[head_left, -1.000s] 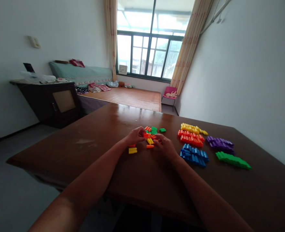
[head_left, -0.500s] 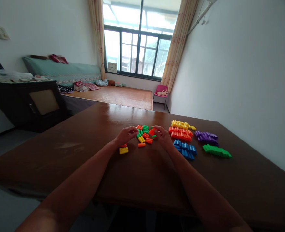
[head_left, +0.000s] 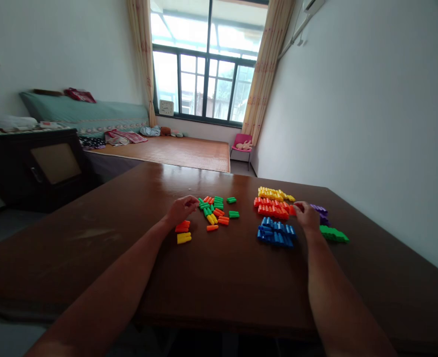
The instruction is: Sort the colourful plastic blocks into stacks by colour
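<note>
My right hand (head_left: 306, 215) pinches an orange plastic piece (head_left: 292, 210) at the right end of the orange row (head_left: 273, 208). My left hand (head_left: 182, 209) is at the left edge of a loose cluster of pieces, its fingers curled and thumb close to the index finger. Its fingertips are beside a green piece (head_left: 204, 205); whether they grip anything is too small to tell. Scattered in the cluster are more green pieces (head_left: 219, 202), orange pieces (head_left: 223, 220) and yellow pieces (head_left: 212, 219). Below my left wrist lie an orange piece (head_left: 182, 226) and a yellow piece (head_left: 184, 238).
Sorted rows of yellow (head_left: 273, 193), blue (head_left: 276, 232), purple (head_left: 321, 213) and green (head_left: 334, 233) pieces lie on the right of the brown table (head_left: 219, 277). My right hand partly covers the purple row. Beyond stand a bed (head_left: 181, 152), a pink chair (head_left: 241, 144) and a dark cabinet (head_left: 14, 163).
My right hand has moved right from the loose cluster to the orange row, carrying the orange piece. My left hand stays beside the cluster. The view has shifted slightly.
</note>
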Demonstrator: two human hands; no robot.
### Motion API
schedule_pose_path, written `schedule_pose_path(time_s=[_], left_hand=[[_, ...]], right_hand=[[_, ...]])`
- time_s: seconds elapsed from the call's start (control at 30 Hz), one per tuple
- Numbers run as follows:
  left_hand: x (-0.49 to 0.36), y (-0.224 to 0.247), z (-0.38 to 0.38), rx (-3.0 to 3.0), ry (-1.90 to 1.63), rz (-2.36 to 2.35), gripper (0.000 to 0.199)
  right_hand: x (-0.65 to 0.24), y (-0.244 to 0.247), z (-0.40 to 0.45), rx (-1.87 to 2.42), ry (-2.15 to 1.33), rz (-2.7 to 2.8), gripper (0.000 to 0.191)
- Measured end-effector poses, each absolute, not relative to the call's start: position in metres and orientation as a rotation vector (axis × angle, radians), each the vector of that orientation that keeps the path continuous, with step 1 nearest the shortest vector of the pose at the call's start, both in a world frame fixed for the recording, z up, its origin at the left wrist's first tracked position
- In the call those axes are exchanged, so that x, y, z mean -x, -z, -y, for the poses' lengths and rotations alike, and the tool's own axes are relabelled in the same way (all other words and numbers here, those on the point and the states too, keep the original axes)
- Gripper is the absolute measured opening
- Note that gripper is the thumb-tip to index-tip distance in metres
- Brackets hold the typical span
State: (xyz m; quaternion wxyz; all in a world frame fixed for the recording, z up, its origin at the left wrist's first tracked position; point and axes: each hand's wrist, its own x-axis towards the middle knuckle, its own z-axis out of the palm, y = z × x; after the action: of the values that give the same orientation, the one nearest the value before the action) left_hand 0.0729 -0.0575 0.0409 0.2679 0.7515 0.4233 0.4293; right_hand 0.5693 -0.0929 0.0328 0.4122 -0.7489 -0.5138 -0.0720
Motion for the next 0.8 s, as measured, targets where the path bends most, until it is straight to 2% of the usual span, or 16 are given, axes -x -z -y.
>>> schedule_pose_path(time_s=[0.2, 0.47, 0.6, 0.8], left_hand=[[-0.070, -0.046, 0.060, -2.116, -1.090, -1.157, 0.032], [-0.048, -0.059, 0.061, -2.288, -0.747, -1.171, 0.044], [-0.032, -0.075, 0.070, -2.207, -0.524, -1.126, 0.048], [-0.028, -0.082, 0.080, -2.100, -0.236, -1.069, 0.060]], right_hand=[[-0.566, -0.022, 0.096, 2.229, 0.332, 1.417, 0.023], [-0.560, -0.020, 0.092, 2.371, 0.278, 1.515, 0.040], [-0.556, -0.017, 0.096, 2.328, 0.264, 1.531, 0.037], [-0.528, -0.037, 0.107, 1.941, 0.605, 1.542, 0.037]])
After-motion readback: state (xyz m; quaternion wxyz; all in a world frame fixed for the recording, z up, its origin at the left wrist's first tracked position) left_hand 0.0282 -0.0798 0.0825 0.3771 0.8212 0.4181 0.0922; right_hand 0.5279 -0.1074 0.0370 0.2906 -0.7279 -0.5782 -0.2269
